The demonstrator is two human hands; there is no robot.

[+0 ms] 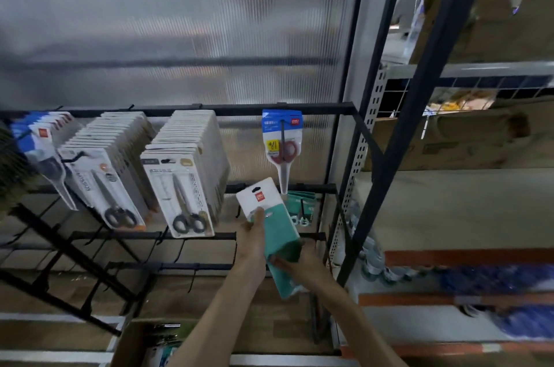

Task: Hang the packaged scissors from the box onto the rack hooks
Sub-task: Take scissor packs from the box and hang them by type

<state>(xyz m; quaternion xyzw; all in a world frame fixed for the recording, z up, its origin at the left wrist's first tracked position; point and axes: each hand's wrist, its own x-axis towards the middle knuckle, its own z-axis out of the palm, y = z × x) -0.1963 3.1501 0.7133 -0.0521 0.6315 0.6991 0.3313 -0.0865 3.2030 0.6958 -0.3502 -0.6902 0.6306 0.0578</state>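
Note:
A white and teal scissors pack point(271, 216) is held up in front of the rack, its hang hole at the top. My left hand point(254, 239) grips its left edge, thumb on the front. My right hand point(299, 261) grips its lower part from the right. Just behind it, teal packs point(301, 201) hang on a black hook point(302, 207) of the second rail. A cardboard box point(135, 342) with more packs stands at the bottom, below my left arm.
On the top rail point(239, 110) hang a blue pack with red-handled scissors point(281, 144) and two thick rows of white packs point(186, 174) point(108, 174). Bare hooks stick out on the lower rails at left. A black upright post point(398, 141) and stocked shelves stand to the right.

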